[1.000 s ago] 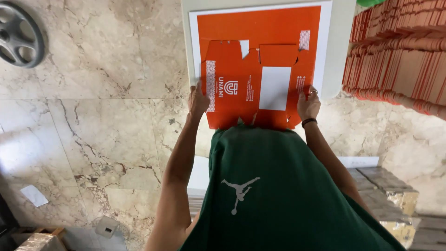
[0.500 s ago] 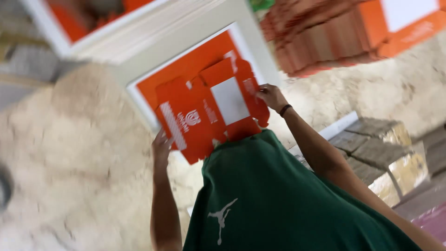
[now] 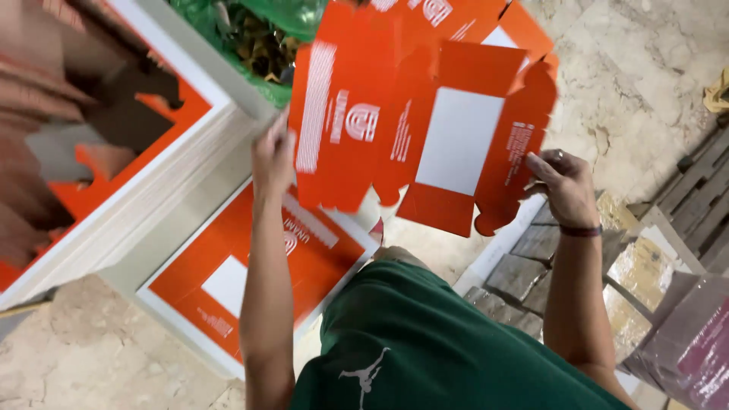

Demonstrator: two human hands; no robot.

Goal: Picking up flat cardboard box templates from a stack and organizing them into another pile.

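I hold a flat orange die-cut carton blank [image 3: 425,121] with a white panel up in the air between both hands. My left hand [image 3: 272,156] grips its left edge. My right hand [image 3: 563,186] pinches its right edge. Below it, on the marble floor, lies a white-bordered printed sheet [image 3: 250,281] with the same orange carton shape on it. My green shirt fills the lower middle of the view.
A tall stack of white-edged printed sheets [image 3: 129,190] stands at the left. A green plastic bag [image 3: 250,38] sits behind it. Wrapped bundles [image 3: 645,296] and a wooden pallet [image 3: 695,197] lie at the right on the marble floor [image 3: 83,357].
The carton blank has come up off the printed sheet and swung to the right in both hands. The view has turned, bringing the sheet stack and green bag into sight.
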